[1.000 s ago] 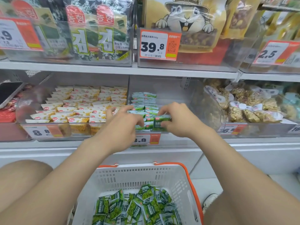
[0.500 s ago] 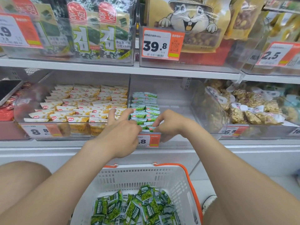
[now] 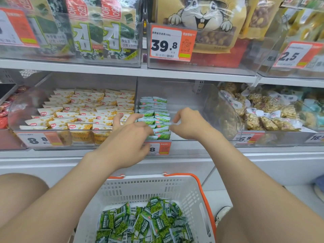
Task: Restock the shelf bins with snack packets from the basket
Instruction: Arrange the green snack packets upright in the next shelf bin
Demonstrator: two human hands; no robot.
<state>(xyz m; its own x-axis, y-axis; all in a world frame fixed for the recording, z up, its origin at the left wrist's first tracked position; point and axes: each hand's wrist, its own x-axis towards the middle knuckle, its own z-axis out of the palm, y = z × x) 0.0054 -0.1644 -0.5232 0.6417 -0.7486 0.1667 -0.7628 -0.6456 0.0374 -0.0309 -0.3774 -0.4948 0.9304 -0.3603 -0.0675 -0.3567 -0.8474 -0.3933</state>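
Row of small green snack packets (image 3: 155, 118) stands in clear plastic shelf bin (image 3: 192, 95). Left grip (image 3: 129, 137) is open, fingers on the row. Right grip (image 3: 189, 125) is curled beside it; can't tell if it pinches anything. Unsupported, the row may topple rightward. Loose green packets (image 3: 140, 223) fill white orange-rimmed basket (image 3: 175, 188) below. Yellow-white packets (image 3: 84, 109) crowd left.

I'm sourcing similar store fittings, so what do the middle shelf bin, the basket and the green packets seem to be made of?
Shelf bin: clear, glossy rigid plastic, likely acrylic; goods show through its walls, which catch glare. Basket: white moulded plastic, matt, with slotted walls and an orange handle. Green packets: probably thin printed plastic film, creased and slightly shiny.
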